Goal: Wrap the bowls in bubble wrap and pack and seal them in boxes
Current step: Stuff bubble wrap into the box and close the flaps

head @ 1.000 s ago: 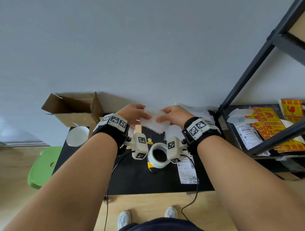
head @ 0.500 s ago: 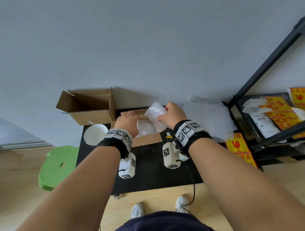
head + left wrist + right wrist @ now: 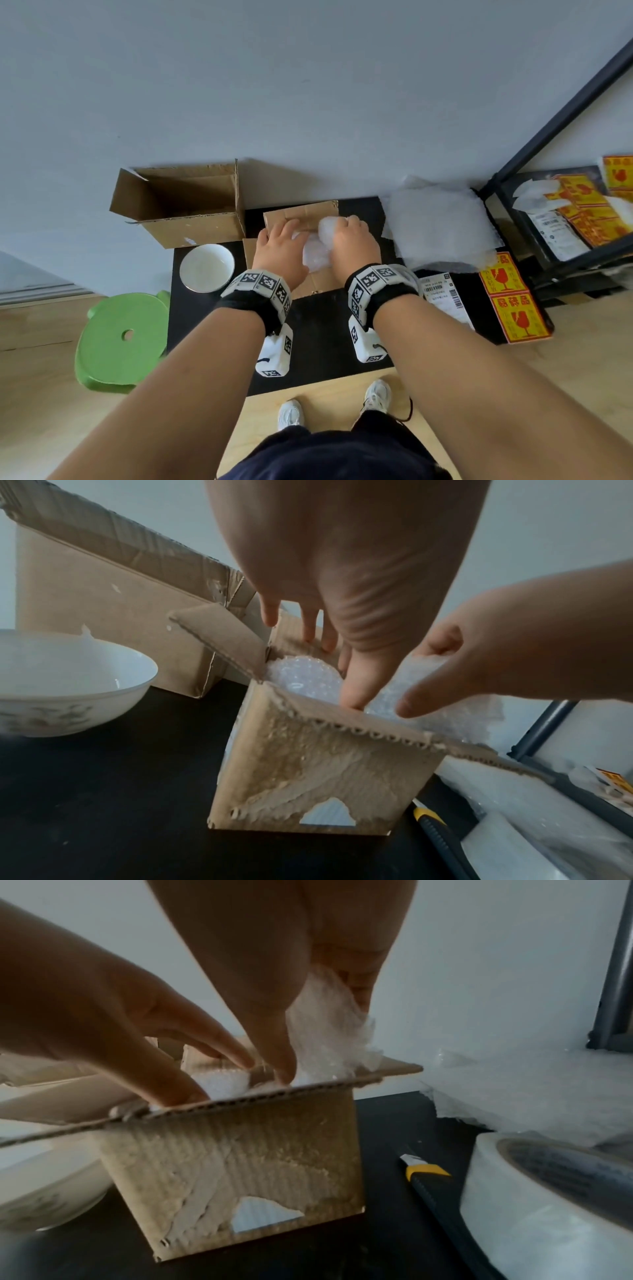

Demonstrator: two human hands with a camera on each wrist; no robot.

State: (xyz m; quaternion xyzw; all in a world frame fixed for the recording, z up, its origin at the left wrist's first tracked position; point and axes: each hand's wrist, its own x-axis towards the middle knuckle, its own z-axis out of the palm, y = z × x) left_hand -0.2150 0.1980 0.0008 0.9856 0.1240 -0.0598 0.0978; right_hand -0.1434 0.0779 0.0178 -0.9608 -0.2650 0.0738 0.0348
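Head view, near to far: two forearms with tagged wristbands reached over a black table to one small cardboard box standing open on it. One bubble-wrapped bundle sat in that box, partly sticking out above the rim. The left hand lay over the bundle with fingers extended, its fingertips reaching the far flap. The right hand was curled round the upper wad of wrap, gripping it.

Item, left of the small box: one bare white bowl, unwrapped. Behind it: one larger cardboard box, open, against the wall. Right of the hands: one heap of loose bubble wrap; nearer, paper shipping labels and one strip of red-and-yellow fragile stickers.

Shown only by the wrist views: a torn hole low in the small box's near wall, white showing through; one yellow-and-black utility knife lying just right of the box; one roll of clear tape beside the knife, seen by the right wrist alone. The head view alone showed one green stool and a black shelf frame.
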